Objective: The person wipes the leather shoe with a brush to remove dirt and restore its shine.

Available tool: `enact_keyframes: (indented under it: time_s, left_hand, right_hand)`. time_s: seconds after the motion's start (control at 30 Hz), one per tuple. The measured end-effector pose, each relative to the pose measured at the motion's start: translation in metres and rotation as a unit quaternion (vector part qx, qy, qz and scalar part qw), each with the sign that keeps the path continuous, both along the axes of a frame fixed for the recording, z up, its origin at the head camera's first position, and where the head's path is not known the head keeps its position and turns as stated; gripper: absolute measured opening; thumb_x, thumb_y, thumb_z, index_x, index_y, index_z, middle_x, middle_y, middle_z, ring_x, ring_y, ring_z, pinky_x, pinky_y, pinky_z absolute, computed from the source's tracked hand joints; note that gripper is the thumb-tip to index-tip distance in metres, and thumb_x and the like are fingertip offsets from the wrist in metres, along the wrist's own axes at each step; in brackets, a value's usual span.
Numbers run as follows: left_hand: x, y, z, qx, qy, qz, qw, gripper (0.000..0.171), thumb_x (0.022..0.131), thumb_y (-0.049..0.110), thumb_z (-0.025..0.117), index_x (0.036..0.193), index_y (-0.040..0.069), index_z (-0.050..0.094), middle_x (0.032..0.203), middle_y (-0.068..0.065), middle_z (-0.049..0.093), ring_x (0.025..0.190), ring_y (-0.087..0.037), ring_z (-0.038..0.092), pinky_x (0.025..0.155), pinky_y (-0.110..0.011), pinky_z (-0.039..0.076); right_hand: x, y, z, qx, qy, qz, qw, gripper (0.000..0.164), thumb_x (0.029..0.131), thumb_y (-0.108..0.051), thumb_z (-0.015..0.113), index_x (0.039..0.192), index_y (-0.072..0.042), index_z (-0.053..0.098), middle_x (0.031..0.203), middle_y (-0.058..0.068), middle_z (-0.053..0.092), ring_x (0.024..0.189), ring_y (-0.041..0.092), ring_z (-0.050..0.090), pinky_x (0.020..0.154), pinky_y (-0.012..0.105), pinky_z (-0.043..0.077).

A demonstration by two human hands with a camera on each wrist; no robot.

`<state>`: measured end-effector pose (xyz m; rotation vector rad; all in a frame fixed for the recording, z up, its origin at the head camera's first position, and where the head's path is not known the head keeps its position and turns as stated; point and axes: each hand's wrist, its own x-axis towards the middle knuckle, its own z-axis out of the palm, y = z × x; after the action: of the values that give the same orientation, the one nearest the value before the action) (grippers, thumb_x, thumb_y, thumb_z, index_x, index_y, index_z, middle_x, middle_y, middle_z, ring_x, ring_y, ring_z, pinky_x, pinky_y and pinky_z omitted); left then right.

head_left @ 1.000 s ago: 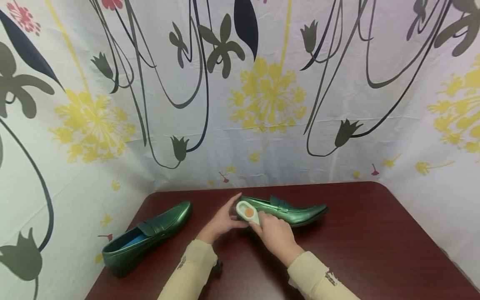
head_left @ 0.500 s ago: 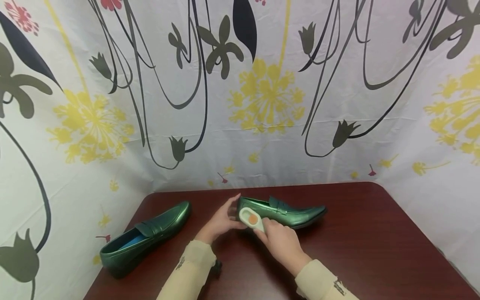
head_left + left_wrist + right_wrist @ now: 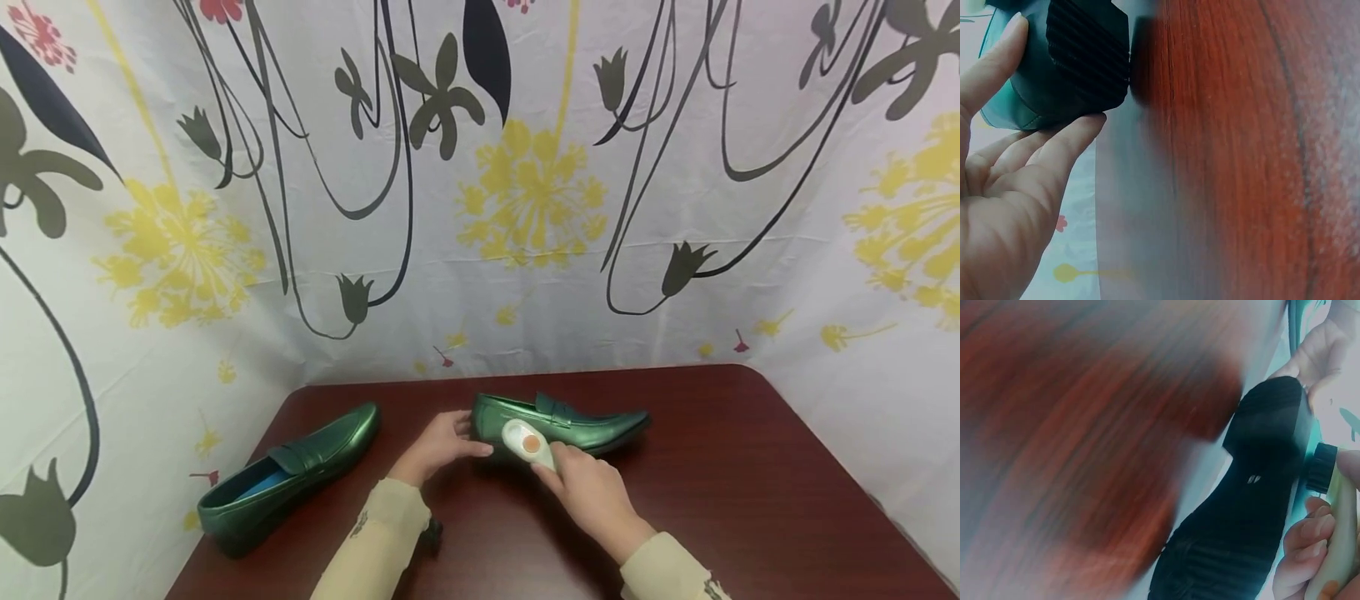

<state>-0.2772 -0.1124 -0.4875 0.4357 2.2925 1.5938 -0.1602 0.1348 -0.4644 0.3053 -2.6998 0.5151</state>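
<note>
A shiny green loafer (image 3: 600,432) is at the back middle of the table, toe pointing right. My left hand (image 3: 442,446) grips its heel, thumb on one side and fingers on the other, as the left wrist view shows. The black sole (image 3: 1247,469) faces the right wrist camera, so the shoe looks tilted or lifted. In my right hand (image 3: 596,496) is a small shoe brush (image 3: 527,442) with a pale green handle and an orange spot. Its black bristles (image 3: 1322,467) are against or very near the loafer's side, behind the middle; exact contact is unclear.
A matching green loafer (image 3: 300,467) lies at the table's left edge, toe pointing to the back. Floral fabric (image 3: 525,317) hangs behind and on both sides of the dark red table (image 3: 750,500). Something small and dark (image 3: 432,535) shows beside my left sleeve.
The brush and my right hand have moved right, from the heel along the loafer's side. My left hand's raised finger has dropped lower at the heel. The other loafer stays put.
</note>
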Motion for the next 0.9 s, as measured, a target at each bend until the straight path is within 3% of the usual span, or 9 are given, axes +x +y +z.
enact_keyframes:
  time_s: [0.2,0.53,0.9]
  left_hand:
    - [0.000,-0.005,-0.003,0.007,-0.013,-0.003,0.9999,0.079,0.080,0.024,0.087,0.145,0.001,0.051,0.142,-0.016,0.060,0.135,-0.033,0.056,0.106,-0.047,0.049]
    - [-0.001,-0.006,-0.003,0.001,-0.026,-0.002,0.9997,0.082,0.079,0.032,0.088,0.146,0.002,0.051,0.139,-0.012,0.063,0.130,-0.029,0.060,0.106,-0.046,0.050]
    - [0.000,-0.005,-0.003,0.000,-0.028,-0.004,0.9996,0.080,0.081,0.029,0.087,0.145,-0.001,0.050,0.139,-0.015,0.063,0.130,-0.031,0.060,0.106,-0.048,0.049]
  right_hand:
    - [0.006,0.017,-0.001,-0.015,-0.038,-0.006,0.999,0.029,0.092,-0.041,0.072,0.084,-0.020,0.055,0.070,-0.006,0.052,0.056,0.011,0.044,0.049,0.031,0.035]
    - [0.010,0.039,0.001,-0.022,-0.058,-0.021,0.998,0.024,0.093,-0.042,0.071,0.095,-0.019,0.063,0.081,-0.003,0.064,0.061,0.011,0.050,0.052,0.033,0.040]
    - [0.016,0.057,0.001,-0.027,-0.076,-0.035,0.996,0.025,0.094,-0.045,0.069,0.097,-0.021,0.063,0.080,-0.006,0.061,0.061,0.010,0.048,0.051,0.032,0.038]
